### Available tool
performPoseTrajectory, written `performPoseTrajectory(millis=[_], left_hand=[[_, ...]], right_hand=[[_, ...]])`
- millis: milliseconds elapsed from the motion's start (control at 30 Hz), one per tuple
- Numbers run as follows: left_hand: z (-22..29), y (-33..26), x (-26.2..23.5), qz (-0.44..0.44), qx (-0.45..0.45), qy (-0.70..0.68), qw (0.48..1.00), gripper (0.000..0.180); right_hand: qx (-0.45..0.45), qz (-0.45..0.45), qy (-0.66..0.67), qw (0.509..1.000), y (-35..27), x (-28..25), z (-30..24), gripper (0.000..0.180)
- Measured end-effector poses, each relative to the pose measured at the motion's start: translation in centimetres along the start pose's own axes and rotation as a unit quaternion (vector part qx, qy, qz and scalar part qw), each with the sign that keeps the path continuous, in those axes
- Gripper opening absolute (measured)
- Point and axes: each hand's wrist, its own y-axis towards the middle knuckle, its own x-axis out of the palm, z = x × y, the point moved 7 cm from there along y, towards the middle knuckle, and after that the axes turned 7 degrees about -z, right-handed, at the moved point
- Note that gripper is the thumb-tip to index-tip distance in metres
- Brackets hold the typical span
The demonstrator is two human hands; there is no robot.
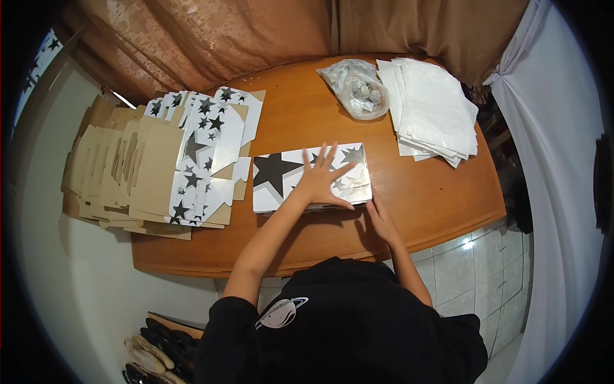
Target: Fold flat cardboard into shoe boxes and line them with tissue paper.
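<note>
A flat silver cardboard box [275, 176] printed with black stars lies on the round wooden table [435, 192] in front of me. My left hand [323, 179] rests flat on top of it with fingers spread apart. My right hand [382, 217] touches the box's near right edge, its fingers pressed against the side. Neither hand grips anything.
A pile of flattened star-printed and brown cardboard blanks [160, 166] lies at the table's left. A stack of white sheets [432, 109] and a clear plastic bag of small items [358, 89] sit at the far right. Brown curtains hang behind. Shoes [157, 358] lie on the floor.
</note>
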Motion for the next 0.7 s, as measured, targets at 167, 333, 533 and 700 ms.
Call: performPoseTrajectory(millis=[167, 333, 533, 700], left_hand=[[4.3, 5.5, 0.7, -0.144, 0.087, 0.044, 0.985, 0.117], [4.7, 6.9, 1.0, -0.213, 0.076, 0.054, 0.973, 0.117], [4.7, 5.7, 0.8, -0.055, 0.161, 0.060, 0.984, 0.110], [5.8, 4.2, -2.3, 0.002, 0.186, 0.029, 0.982, 0.119]], right_hand=[[0.025, -0.043, -0.042, 0.998, -4.2, 0.2, 1.3, 0.052], [0.007, -0.024, -0.012, 1.000, -3.5, -0.1, 1.9, 0.053], [-0.080, 0.024, 0.013, 0.996, -0.8, 0.8, 1.4, 0.056], [-0.053, -0.060, -0.008, 0.997, 1.4, -0.2, 3.2, 0.052]])
